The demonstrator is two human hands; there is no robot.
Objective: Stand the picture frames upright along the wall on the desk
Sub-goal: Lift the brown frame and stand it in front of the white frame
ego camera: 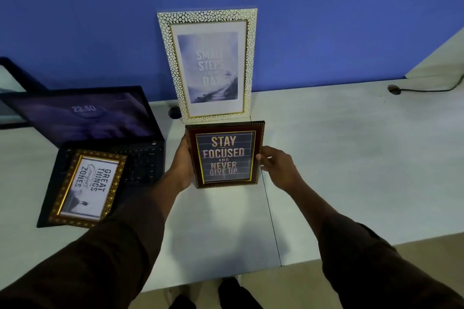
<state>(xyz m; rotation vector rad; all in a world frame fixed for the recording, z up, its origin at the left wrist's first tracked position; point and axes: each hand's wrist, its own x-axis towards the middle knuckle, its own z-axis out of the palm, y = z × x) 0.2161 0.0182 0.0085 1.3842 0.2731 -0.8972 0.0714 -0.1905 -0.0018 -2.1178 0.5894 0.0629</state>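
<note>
A tall white pebble-pattern frame (208, 65) stands upright against the blue wall at the back of the desk. In front of it I hold a dark red frame (225, 154) reading "STAY FOCUSED AND NEVER GIVE UP", upright, its bottom edge at the desk surface. My left hand (182, 163) grips its left edge and my right hand (277, 165) holds its right edge. A gold ornate frame (88, 188) lies flat and turned sideways on the laptop's keyboard at the left.
An open black laptop (105, 128) sits at the left with its screen lit. A dark framed object (15, 88) leans at the far left. A cable hole (175, 112) is beside the white frame, another cable hole (394, 89) with a cord at the right. White desk (351, 158).
</note>
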